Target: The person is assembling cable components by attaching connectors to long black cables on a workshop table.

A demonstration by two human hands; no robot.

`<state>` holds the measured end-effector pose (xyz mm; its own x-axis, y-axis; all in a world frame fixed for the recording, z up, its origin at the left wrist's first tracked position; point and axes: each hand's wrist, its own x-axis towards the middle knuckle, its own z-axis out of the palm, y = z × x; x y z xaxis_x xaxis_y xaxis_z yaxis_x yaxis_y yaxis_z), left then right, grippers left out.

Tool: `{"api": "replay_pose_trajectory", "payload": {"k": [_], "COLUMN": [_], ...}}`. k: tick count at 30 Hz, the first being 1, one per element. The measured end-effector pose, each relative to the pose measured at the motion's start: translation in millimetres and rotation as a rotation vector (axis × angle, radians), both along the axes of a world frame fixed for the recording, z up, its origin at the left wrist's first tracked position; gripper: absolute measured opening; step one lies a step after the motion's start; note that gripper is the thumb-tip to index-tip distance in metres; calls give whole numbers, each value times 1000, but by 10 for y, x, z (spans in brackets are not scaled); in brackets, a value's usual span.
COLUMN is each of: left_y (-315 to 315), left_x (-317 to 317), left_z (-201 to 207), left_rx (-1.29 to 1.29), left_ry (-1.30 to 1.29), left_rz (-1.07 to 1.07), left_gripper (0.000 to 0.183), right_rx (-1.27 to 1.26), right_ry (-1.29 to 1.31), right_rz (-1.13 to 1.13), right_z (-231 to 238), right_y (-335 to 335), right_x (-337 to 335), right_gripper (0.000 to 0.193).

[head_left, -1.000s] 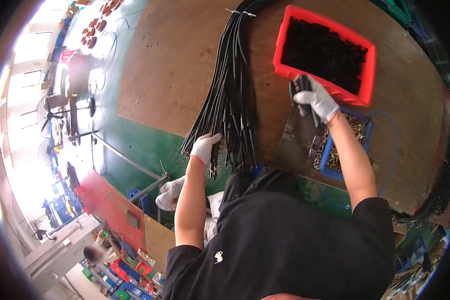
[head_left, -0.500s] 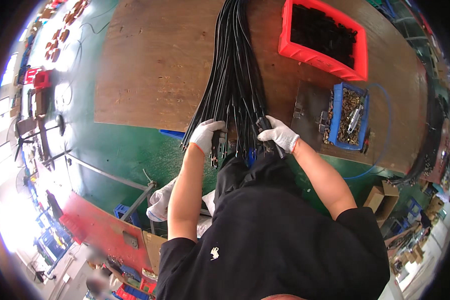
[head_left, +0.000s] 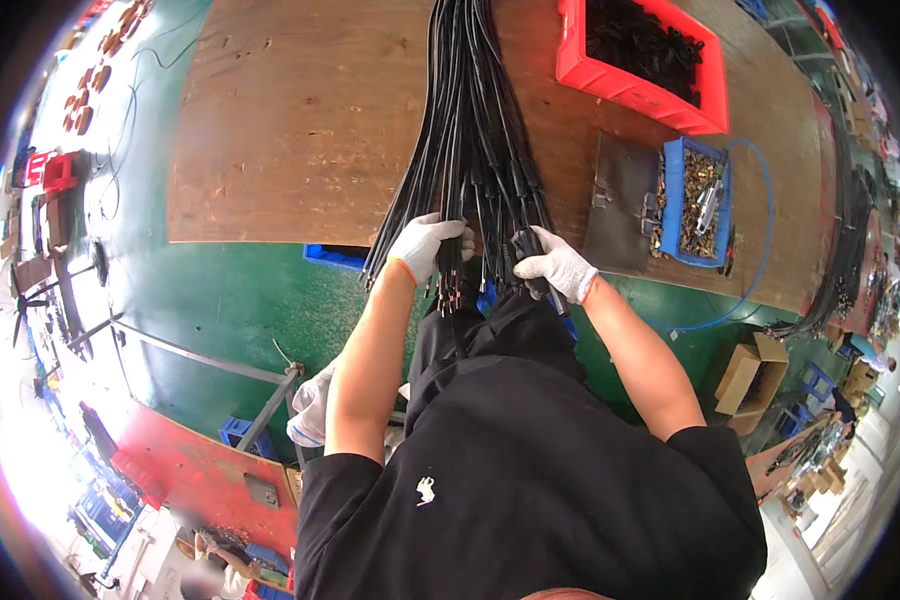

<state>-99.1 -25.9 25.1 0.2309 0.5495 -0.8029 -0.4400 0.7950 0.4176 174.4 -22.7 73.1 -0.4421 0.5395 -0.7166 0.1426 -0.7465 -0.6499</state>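
Observation:
A long bundle of black cables [head_left: 460, 120] runs down the table and fans out over its near edge, with bare metallic tips at the ends. My left hand [head_left: 422, 245], in a white glove, is closed around several cables near their ends. My right hand [head_left: 560, 265], gloved too, grips dark sleeve-like pieces [head_left: 528, 250] beside the right side of the fan. Whether those pieces are loose or sit on cables I cannot make out. The cable ends hang between my hands, above my dark trousers.
On the brown wooden table [head_left: 290, 130], a red crate [head_left: 640, 92] of black parts stands at the far right. Nearer is a blue bin [head_left: 678, 245] of small brass-coloured pieces with a metal tool on top and a blue hose [head_left: 770, 215]. A cardboard box [head_left: 740, 380] sits lower right.
The dark piece at my left hand no longer shows; cable ends now hang from that hand. My right hand stays nearly in place. The view has shifted slightly.

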Motion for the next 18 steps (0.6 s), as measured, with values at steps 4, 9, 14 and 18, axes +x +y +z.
{"api": "replay_pose_trajectory", "payload": {"k": [4, 9, 14, 18], "left_y": [-81, -39, -12, -43], "left_x": [-125, -50, 196, 304], "left_z": [-277, -206, 110, 178], "left_rx": [-12, 20, 81, 112], "left_ry": [-255, -95, 32, 43], "left_rz": [63, -140, -72, 45], "left_gripper": [16, 20, 18, 15], "right_rx": [-56, -37, -46, 5], "right_ry": [-1, -4, 3, 67], "right_rz": [-37, 28, 85, 145], "right_z": [58, -19, 150, 152], "right_y": [-45, -123, -200, -286], "right_x": [-26, -11, -1, 73], "right_gripper": [57, 61, 61, 59]}}
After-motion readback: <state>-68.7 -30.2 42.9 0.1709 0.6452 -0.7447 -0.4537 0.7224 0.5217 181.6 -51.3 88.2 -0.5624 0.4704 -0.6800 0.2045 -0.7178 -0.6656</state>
